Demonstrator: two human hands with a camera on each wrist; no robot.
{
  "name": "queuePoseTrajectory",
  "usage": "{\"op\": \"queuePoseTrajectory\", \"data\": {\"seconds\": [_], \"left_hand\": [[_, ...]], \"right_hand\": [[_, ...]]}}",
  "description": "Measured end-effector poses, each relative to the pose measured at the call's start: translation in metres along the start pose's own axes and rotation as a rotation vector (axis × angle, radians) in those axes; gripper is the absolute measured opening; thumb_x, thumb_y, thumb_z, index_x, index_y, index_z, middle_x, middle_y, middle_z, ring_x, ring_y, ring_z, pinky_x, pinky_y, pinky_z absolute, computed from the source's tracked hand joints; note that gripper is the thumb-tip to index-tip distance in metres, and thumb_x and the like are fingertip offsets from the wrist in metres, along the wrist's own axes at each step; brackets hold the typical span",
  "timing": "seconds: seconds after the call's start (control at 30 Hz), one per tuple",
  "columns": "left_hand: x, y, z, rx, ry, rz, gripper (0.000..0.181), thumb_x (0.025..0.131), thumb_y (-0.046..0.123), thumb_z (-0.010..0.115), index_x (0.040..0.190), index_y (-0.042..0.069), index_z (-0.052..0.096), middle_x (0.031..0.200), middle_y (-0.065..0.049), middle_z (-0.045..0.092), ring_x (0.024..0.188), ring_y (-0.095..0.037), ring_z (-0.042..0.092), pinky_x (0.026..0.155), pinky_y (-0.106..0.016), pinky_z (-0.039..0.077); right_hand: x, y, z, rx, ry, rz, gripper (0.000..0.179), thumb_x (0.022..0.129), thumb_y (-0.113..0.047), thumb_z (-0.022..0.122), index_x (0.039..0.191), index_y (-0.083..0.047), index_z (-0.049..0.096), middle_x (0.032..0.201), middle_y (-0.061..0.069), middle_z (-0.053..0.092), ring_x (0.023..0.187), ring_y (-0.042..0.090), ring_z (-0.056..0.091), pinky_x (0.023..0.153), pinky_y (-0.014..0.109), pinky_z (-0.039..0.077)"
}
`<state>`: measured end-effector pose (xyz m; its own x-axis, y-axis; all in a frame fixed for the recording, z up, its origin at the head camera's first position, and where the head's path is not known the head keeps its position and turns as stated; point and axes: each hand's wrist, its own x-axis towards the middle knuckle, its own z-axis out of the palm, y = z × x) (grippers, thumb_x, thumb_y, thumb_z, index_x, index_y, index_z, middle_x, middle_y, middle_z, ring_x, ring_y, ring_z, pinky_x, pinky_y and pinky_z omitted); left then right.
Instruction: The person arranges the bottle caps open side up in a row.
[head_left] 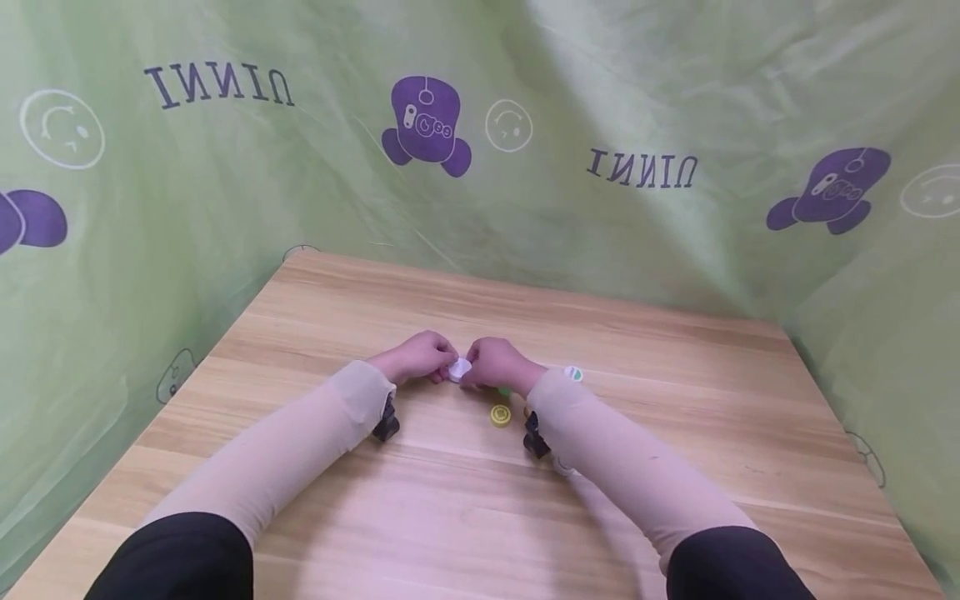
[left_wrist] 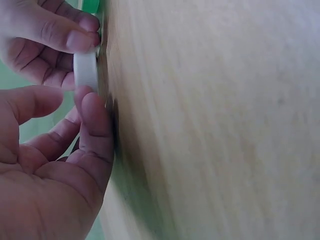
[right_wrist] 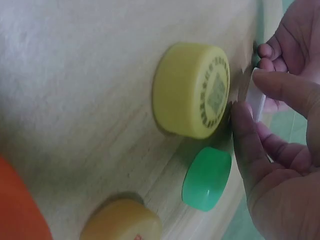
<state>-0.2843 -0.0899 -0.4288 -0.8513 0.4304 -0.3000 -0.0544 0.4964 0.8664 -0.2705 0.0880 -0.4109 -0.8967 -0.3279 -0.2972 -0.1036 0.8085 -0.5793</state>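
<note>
A small white cap (head_left: 459, 369) is between the two hands, low over the wooden table. My left hand (head_left: 423, 357) holds its left edge, with thumb and fingertip at the rim in the left wrist view; another finger stands apart from it. From the other side my right hand (head_left: 497, 364) grips the cap, one finger lying over it in the right wrist view. Nearest the right hand are a green cap (right_wrist: 207, 177) and a larger yellow cap (right_wrist: 192, 90) with dark printing on its top. The white cap's underside is hidden.
Beyond the right wrist lies a white-and-green cap (head_left: 573, 373). The right wrist view also has an amber cap (right_wrist: 122, 222) and a bright orange thing (right_wrist: 20, 205), cut off by the frame. A green printed curtain (head_left: 517, 225) borders the wooden table (head_left: 450, 517).
</note>
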Motion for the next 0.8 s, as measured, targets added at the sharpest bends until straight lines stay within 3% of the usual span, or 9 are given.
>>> {"op": "queuePoseTrajectory", "data": {"seconds": [0.3,0.5,0.8], "left_hand": [[0.002,0.001,0.001,0.06,0.061,0.048,0.019,0.102,0.002,0.056,0.111,-0.01,0.067,0.08,-0.008,0.063,0.069,-0.014,0.056,0.061,-0.022,0.05],[0.001,0.005,0.0,0.109,0.13,0.088,0.023,0.101,0.005,0.057,0.113,-0.009,0.069,0.099,-0.014,0.07,0.08,-0.017,0.058,0.069,-0.024,0.048],[0.003,0.007,-0.003,0.001,0.168,0.09,0.026,0.103,0.009,0.057,0.12,-0.01,0.066,0.104,-0.017,0.069,0.084,-0.02,0.064,0.076,-0.028,0.055]], "right_hand": [[-0.005,0.003,-0.009,0.154,-0.011,-0.007,0.033,0.089,-0.015,0.079,0.114,0.002,0.067,0.084,0.007,0.07,0.071,0.016,0.065,0.066,0.025,0.056],[-0.005,0.004,-0.012,0.213,0.019,-0.023,0.032,0.09,-0.016,0.077,0.114,0.002,0.068,0.09,0.009,0.071,0.073,0.019,0.068,0.067,0.027,0.059],[-0.003,0.009,-0.018,0.282,0.043,-0.036,0.034,0.092,-0.02,0.074,0.117,0.002,0.067,0.098,0.01,0.071,0.082,0.021,0.068,0.077,0.032,0.058]]}}
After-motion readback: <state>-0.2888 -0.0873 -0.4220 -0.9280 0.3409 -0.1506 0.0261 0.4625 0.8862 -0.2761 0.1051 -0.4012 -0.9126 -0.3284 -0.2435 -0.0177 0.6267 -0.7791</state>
